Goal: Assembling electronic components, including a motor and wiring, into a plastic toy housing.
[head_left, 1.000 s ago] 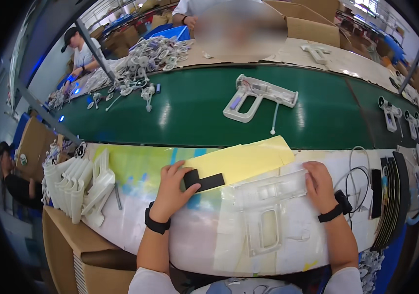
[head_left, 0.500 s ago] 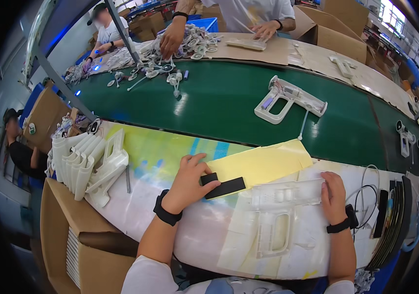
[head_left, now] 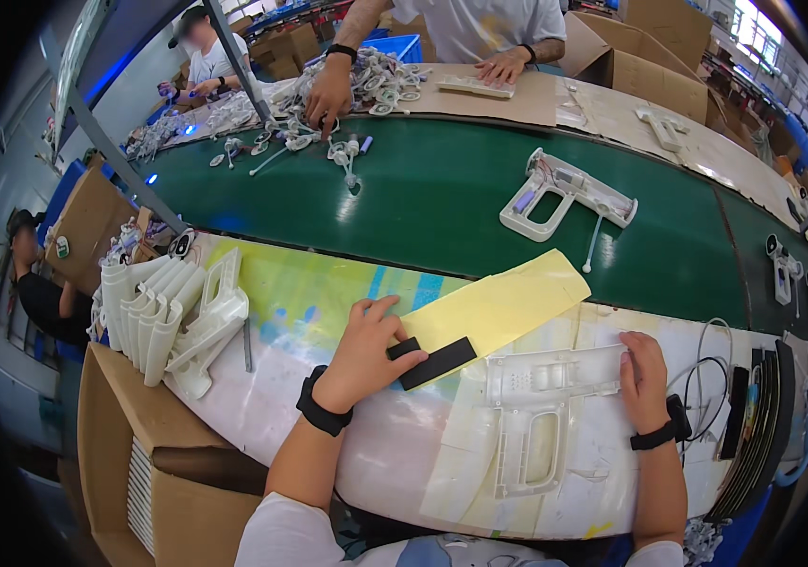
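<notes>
My left hand grips the near left end of a yellow backing sheet, the thumb lying over black strips on it. The sheet slants up to the right and its far end overhangs the green belt. At the right, my right hand is closed on the end of a white plastic housing half. This part is gun-shaped, with a looped handle toward me, and lies open side up on the white covered table.
Across the table runs a green conveyor belt carrying a wired white housing and small parts. Stacked white shells stand at the left above a cardboard box. Cables and dark strips lie right. A co-worker's hand touches parts opposite.
The yellow sheet's far end has swung slightly up and left, tilting the black strips. The wired housing has shifted a little right on the belt. The co-worker's hand has lowered toward the belt parts.
</notes>
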Motion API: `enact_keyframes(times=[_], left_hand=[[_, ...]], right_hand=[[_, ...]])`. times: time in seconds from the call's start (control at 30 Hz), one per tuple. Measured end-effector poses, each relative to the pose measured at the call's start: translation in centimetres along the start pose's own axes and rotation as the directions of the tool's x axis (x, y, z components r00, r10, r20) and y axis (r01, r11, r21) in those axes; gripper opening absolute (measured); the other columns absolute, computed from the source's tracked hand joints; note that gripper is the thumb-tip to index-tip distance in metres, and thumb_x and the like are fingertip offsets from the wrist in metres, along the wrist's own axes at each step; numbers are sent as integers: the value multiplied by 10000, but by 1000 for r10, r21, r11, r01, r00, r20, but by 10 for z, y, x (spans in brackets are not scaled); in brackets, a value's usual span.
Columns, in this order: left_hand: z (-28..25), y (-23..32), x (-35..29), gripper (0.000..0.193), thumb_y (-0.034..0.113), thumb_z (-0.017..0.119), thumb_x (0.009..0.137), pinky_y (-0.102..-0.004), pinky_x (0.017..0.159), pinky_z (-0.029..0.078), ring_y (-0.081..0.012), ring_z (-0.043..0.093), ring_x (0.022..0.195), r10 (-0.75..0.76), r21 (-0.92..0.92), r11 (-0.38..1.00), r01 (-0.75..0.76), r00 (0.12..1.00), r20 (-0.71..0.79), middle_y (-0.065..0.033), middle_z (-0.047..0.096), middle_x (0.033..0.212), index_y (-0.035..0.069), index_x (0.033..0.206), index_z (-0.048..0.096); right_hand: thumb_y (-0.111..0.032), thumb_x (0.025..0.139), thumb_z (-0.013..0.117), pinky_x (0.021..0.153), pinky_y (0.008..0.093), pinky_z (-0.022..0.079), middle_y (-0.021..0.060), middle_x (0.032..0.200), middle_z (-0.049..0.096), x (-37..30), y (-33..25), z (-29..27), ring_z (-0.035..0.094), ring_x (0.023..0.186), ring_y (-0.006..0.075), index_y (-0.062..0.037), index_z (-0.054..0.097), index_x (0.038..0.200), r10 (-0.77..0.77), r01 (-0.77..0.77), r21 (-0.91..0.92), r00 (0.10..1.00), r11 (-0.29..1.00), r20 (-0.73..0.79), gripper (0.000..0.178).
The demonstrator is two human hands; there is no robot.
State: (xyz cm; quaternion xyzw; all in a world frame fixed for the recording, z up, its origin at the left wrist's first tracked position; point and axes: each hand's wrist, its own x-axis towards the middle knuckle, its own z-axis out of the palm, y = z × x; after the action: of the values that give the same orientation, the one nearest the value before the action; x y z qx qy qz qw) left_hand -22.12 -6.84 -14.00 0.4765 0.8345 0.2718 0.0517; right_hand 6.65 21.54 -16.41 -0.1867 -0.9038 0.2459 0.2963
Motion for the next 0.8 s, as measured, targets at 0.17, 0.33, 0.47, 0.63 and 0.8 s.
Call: enact_keyframes(times=[0.17, 0.33, 0.47, 0.63, 0.8], left_hand=[[0, 2, 0, 331, 279, 814, 731, -489, 1020, 381, -456, 359, 1253, 6, -20, 1000, -6, 1000, -7, -225, 465, 1377, 26, 825, 623], [-2, 4, 1, 335, 289, 806, 740, -488, 1019, 380, -462, 363, 1248, 2, -6, 1000, -2, 1000, 12, -234, 468, 1371, 19, 768, 611], [-6, 7, -1, 338, 285, 801, 746, -471, 1020, 381, -452, 373, 1250, -2, 25, 1000, 2, 1000, 24, -241, 477, 1361, 16, 733, 597], [-39, 10, 5, 318, 286, 799, 754, -446, 984, 415, -398, 486, 1178, 15, -45, 999, -17, 999, -44, -231, 564, 1257, 27, 791, 618], [-132, -14, 75, 325, 277, 778, 787, -375, 765, 508, -245, 639, 922, -51, -132, 991, 25, 979, -196, -124, 665, 1031, 24, 938, 642]], right_hand=[[19, 865, 506, 966, 383, 426, 190, 1129, 585, 0, 0, -1, 549, 1082, 346, 20, 579, 1135, 9, -9, -1, 1000, 1000, 4, 279], [20, 866, 504, 970, 385, 423, 190, 1129, 586, 0, -2, -2, 549, 1084, 347, 20, 580, 1135, 15, -15, -3, 1000, 1000, 3, 279], [17, 867, 506, 970, 384, 424, 188, 1133, 587, 0, -3, -3, 550, 1084, 348, 19, 580, 1135, 17, -17, 5, 1000, 1000, 11, 278], [17, 867, 505, 965, 389, 428, 187, 1130, 588, 3, -2, 3, 554, 1075, 348, 15, 581, 1128, 10, -10, -25, 1000, 1000, 3, 271], [32, 832, 517, 928, 411, 446, 201, 1097, 594, 3, -5, -1, 561, 1029, 372, 23, 589, 1095, 20, -21, -60, 1000, 998, -24, 273]])
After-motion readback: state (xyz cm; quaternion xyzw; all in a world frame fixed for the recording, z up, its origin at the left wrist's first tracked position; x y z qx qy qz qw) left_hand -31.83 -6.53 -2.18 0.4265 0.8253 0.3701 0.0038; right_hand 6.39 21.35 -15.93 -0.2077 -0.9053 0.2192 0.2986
